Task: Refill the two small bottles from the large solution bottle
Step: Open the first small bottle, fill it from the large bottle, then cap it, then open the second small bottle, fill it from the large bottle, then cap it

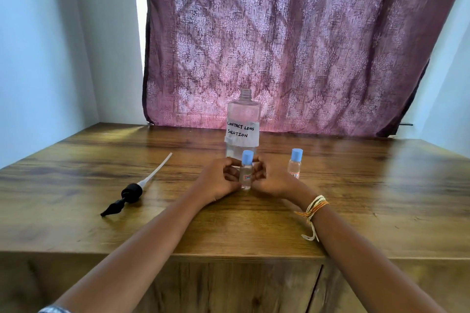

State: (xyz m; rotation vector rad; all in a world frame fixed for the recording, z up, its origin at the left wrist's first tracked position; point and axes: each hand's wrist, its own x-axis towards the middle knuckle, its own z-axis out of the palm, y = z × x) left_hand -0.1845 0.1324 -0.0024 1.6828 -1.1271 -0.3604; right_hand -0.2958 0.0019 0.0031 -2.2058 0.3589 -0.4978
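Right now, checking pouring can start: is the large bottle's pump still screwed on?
No: the large bottle has a bare neck; the pump lies on the table.

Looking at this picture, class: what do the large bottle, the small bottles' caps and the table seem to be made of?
Large bottle: likely clear plastic, glossy; curtain shows through it, moulded thread at the neck.
Caps: light blue, matte, opaque, probably plastic.
Table: wood or wood-look laminate, brown grain with a soft sheen; cannot tell which.

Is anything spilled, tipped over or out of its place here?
No spill shows. The large bottle stands open; its black pump top lies on its side on the table, left of the hands. Both small bottles are upright and capped.
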